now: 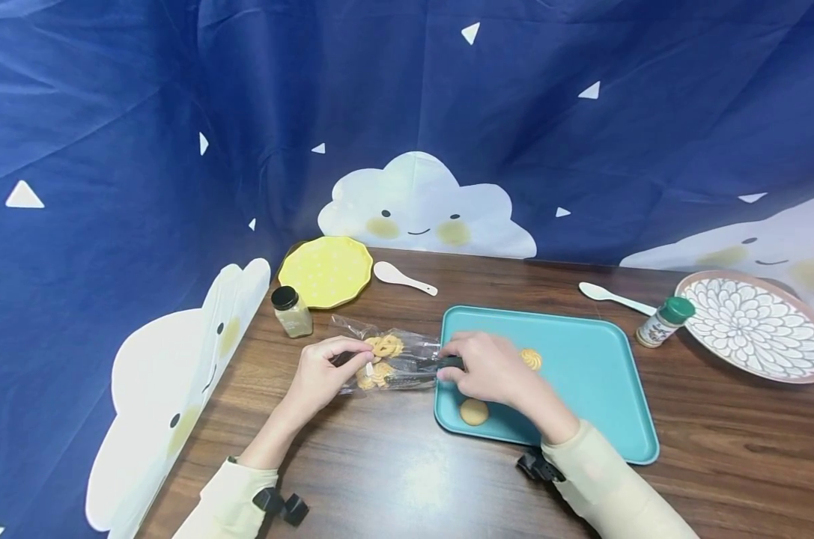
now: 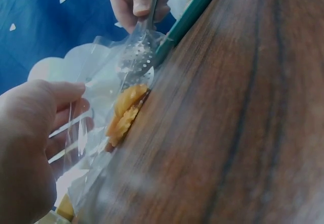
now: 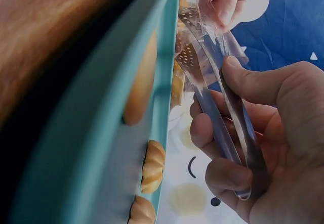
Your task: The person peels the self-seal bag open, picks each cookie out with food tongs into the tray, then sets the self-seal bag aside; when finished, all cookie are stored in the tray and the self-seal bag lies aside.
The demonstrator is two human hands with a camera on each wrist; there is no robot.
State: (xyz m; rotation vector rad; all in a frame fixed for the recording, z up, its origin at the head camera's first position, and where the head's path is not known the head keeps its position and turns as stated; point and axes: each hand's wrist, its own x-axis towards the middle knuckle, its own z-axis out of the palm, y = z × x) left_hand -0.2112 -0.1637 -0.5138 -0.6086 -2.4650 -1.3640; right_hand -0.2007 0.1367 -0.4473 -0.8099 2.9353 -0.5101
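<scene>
A clear plastic bag lies on the table with several golden cookies inside. My left hand pinches the bag's film between thumb and fingers; the left wrist view shows its film over some fingers. In my right hand I grip metal tongs, whose perforated heads reach into the bag beside the cookies. Under my right hand sits a turquoise tray, bearing a round flat cookie and a swirled cookie. My right hand hides part of the tray.
Behind my left hand stand a black-lidded jar and a yellow plate, with a white spoon nearby. Right of the tray are another pale spoon, a green-capped shaker and a petal-patterned plate.
</scene>
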